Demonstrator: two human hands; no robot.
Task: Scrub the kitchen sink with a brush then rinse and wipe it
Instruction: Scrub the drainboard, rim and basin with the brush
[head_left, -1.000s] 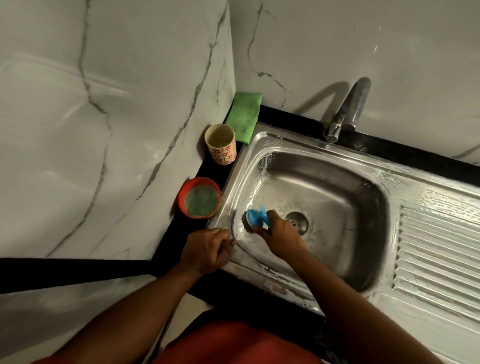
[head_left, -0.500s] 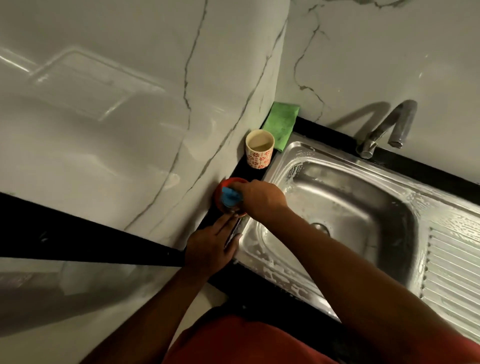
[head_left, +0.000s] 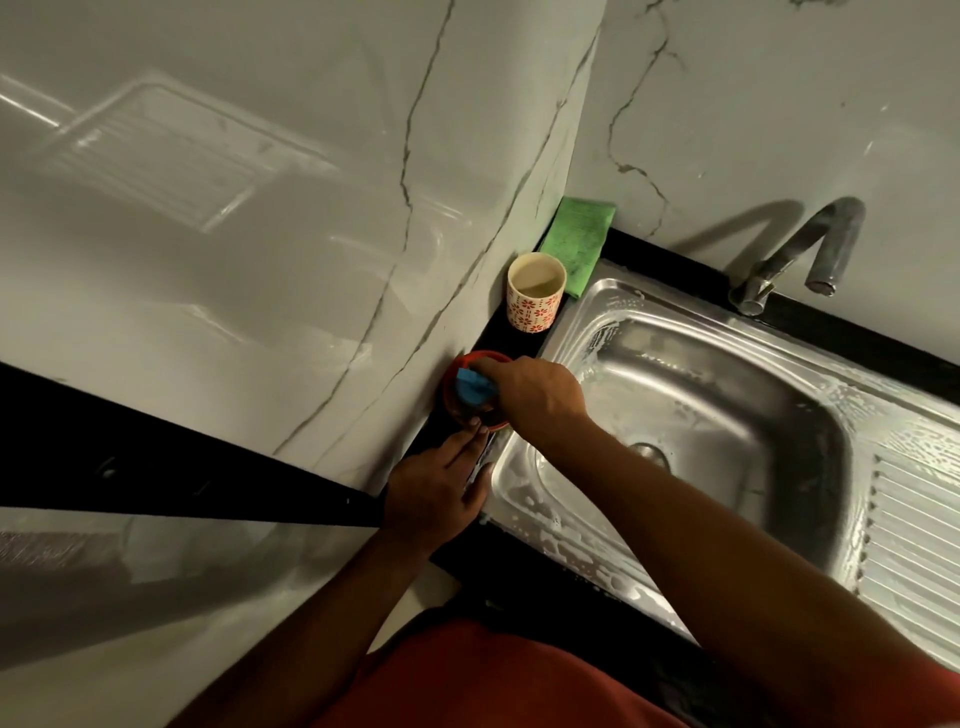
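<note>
Over one red bowl (head_left: 445, 382), right hand (head_left: 535, 397) grips one blue brush (head_left: 470, 389) (left hand (head_left: 434, 493) lies flat).

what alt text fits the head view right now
The right hand holds a blue brush in a red bowl beside the soapy steel sink; the left hand rests flat beside the bowl.

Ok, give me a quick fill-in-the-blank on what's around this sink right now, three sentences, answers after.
1. The right hand holds the blue brush in the ____ bowl.
2. The patterned cup stands between that bowl and a ____ cloth.
3. The ribbed drainboard lies to the ____ of the sink basin.
Missing words: red; green; right.
</note>
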